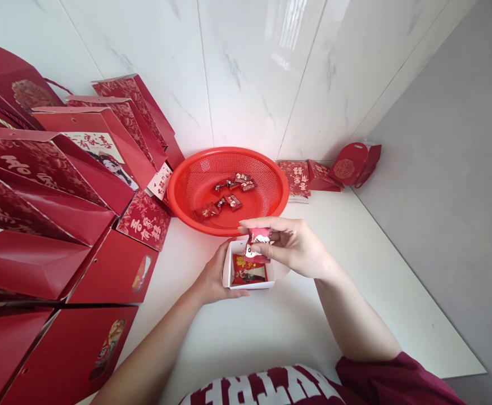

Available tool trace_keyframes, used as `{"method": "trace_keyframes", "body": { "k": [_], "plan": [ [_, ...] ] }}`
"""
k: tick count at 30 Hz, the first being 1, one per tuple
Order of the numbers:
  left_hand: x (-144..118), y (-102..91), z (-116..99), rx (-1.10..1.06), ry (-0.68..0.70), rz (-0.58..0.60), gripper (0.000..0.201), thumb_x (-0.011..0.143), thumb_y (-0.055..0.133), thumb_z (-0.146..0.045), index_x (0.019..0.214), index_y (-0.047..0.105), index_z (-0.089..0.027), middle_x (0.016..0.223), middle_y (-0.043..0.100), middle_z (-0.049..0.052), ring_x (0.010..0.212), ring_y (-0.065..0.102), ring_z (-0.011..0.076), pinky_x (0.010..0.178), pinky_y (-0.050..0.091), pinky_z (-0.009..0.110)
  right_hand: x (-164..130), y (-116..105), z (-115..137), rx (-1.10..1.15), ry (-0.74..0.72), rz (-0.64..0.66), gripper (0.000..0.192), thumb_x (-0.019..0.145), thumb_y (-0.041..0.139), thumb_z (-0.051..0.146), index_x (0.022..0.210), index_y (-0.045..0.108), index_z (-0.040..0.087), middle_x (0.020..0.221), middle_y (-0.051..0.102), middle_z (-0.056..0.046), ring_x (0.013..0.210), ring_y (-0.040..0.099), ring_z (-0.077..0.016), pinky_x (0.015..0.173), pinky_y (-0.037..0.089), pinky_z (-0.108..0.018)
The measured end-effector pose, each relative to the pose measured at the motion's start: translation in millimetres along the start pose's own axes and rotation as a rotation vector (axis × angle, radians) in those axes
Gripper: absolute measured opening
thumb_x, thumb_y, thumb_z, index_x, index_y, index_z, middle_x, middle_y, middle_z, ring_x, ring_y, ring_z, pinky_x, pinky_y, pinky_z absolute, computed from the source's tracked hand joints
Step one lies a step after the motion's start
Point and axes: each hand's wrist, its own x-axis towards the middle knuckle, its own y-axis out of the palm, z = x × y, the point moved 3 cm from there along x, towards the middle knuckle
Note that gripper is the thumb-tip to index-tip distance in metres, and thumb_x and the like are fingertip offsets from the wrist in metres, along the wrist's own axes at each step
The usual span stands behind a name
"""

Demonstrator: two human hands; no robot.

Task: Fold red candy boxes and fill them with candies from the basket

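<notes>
The right hand point(294, 244) pinches a wrapped candy point(259, 235) just above the small open box point(248, 270), which the left hand point(214, 278) grips by its side; the red basket point(186, 191) of candies sits just behind the box on the table point(355, 253)

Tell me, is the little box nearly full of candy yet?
Not yet. One red packet lies inside the small white box, which the left hand holds. The right hand holds a wrapped candy just above it. Several candies remain in the red basket.

Bright daylight, wall glare, fisheye edges
</notes>
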Motion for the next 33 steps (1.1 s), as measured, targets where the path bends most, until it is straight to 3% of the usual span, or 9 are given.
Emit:
{"method": "trace_keyframes", "body": {
  "k": [6,12,19,24,28,31,33],
  "plan": [
    [-0.6,-1.1,1.7,0.009,-0.006,0.001,0.114,0.053,0.092,-0.036,0.147,0.026,-0.029,0.146,0.044,0.013,0.131,0.048,0.0368,0.105,0.045,0.051,1.4,-3.4,5.5,-0.117,0.011,-0.049,0.027,0.094,0.06,0.038,0.112,0.075,0.024,0.092,0.076,-0.003,0.085,0.071,-0.0168,0.074,0.06,-0.028],
    [-1.2,0.1,3.3,-0.013,-0.036,0.005,0.113,0.055,0.092,-0.036,0.146,0.025,-0.031,0.146,0.045,0.012,0.13,0.049,0.0366,0.105,0.045,0.05,1.3,-2.5,4.1,-0.057,0.0,-0.014,0.028,0.093,0.062,0.032,0.118,0.072,0.024,0.096,0.076,-0.004,0.085,0.072,-0.016,0.076,0.059,-0.028],
    [-0.9,-0.2,3.6,-0.014,-0.027,0.02,0.11,0.055,0.091,-0.036,0.144,0.028,-0.032,0.143,0.047,0.011,0.129,0.05,0.0347,0.105,0.045,0.049,2.0,-4.2,5.0,-0.058,-0.034,0.017,0.024,0.095,0.057,0.022,0.112,0.074,0.024,0.1,0.076,-0.002,0.089,0.071,-0.0145,0.079,0.057,-0.027],
    [-0.5,-0.3,3.2,-0.001,-0.027,0.009,0.109,0.055,0.091,-0.038,0.144,0.028,-0.029,0.142,0.047,0.013,0.127,0.051,0.0355,0.103,0.046,0.05,4.1,-1.5,5.0,-0.204,-0.063,0.056,0.026,0.098,0.052,0.024,0.114,0.071,0.021,0.102,0.073,-0.003,0.088,0.068,-0.0143,0.078,0.055,-0.027],
    [0.0,-1.1,1.8,0.049,-0.004,0.012,0.111,0.055,0.091,-0.039,0.145,0.027,-0.028,0.144,0.046,0.013,0.13,0.049,0.0349,0.105,0.045,0.049,6.7,4.6,1.4,-0.486,-0.081,0.189,0.028,0.098,0.049,0.022,0.12,0.066,0.021,0.11,0.072,-0.003,0.094,0.067,-0.0152,0.084,0.052,-0.028],
    [-0.1,-1.7,0.4,0.065,0.006,0.015,0.113,0.056,0.091,-0.039,0.147,0.024,-0.029,0.146,0.044,0.012,0.131,0.048,0.0334,0.107,0.044,0.048,8.7,0.3,1.1,-0.723,-0.144,0.064,0.028,0.1,0.045,0.019,0.118,0.066,0.018,0.116,0.07,-0.006,0.105,0.064,-0.0176,0.091,0.048,-0.03],
    [-0.4,-1.5,0.0,0.056,0.009,0.019,0.115,0.057,0.09,-0.04,0.149,0.022,-0.029,0.148,0.042,0.012,0.133,0.046,0.0333,0.108,0.044,0.048,9.0,-4.6,1.3,-0.796,-0.153,-0.022,0.027,0.1,0.045,0.02,0.115,0.066,0.017,0.113,0.07,-0.005,0.101,0.065,-0.017,0.088,0.047,-0.029]
  ]
}}
